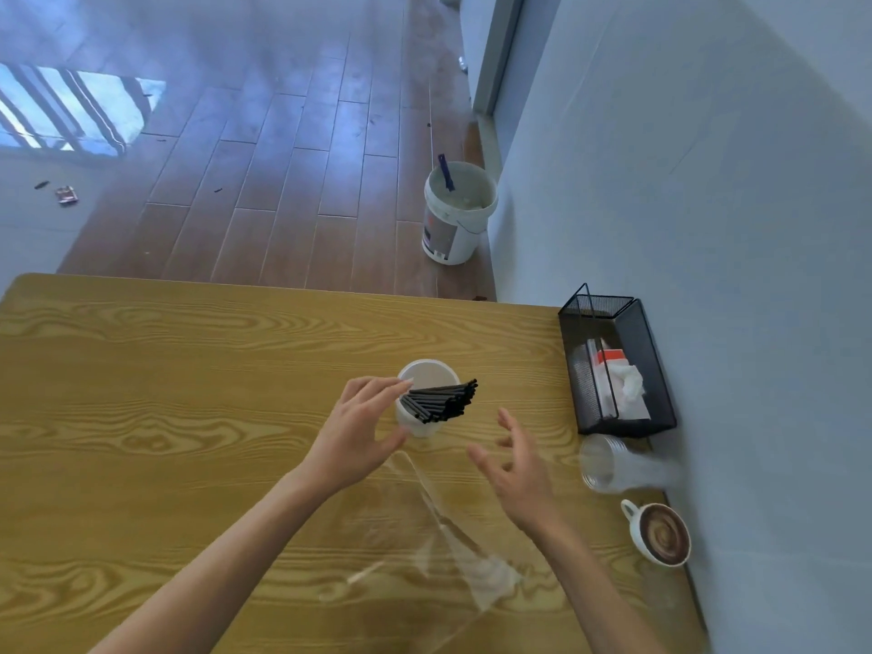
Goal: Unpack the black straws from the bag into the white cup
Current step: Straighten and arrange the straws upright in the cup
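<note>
Black thin plastic straws (441, 401) are leaning in the round white cup (420, 424) at frame centre. Both the left hand (358, 441) and the right hand (516, 474) are spreading wide, holding nothing. I think steadying the cup gently is keeping it from tipping.

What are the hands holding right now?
Nothing. The left hand is open beside the white cup that holds the black straws; the right hand is open and empty above the table.

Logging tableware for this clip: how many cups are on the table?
3: the white cup holding straws at centre, a clear plastic cup on its side near the wall, and a coffee cup nearest the camera.
</note>
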